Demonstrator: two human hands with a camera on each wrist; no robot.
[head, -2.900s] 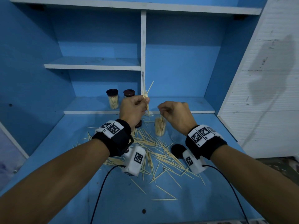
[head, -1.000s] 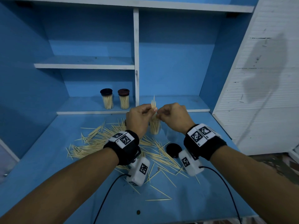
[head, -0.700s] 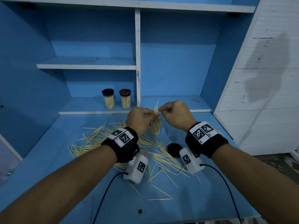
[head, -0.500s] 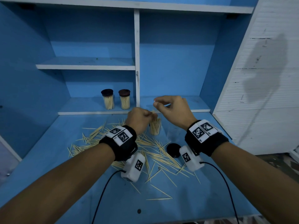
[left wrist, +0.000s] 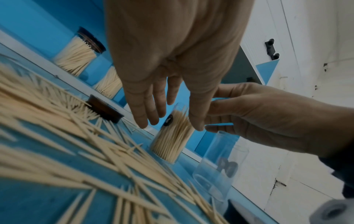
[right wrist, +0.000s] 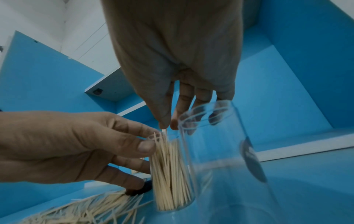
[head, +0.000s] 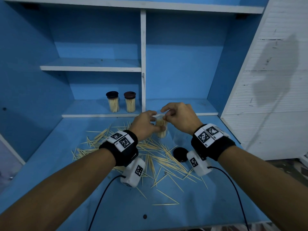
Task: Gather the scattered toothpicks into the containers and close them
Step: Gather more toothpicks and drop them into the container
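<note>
At frame centre I see my left hand (head: 144, 125) with fingers loosely spread beside the open container (head: 161, 129) of toothpicks, touching its side. My right hand (head: 180, 116) pinches what looks like one toothpick over its rim; blur limits certainty. An empty clear container (left wrist: 216, 163) stands just beside it. Scattered toothpicks (head: 156, 157) crowd the desk (head: 66, 164) at lower centre around a black lid (head: 180, 154).
</note>
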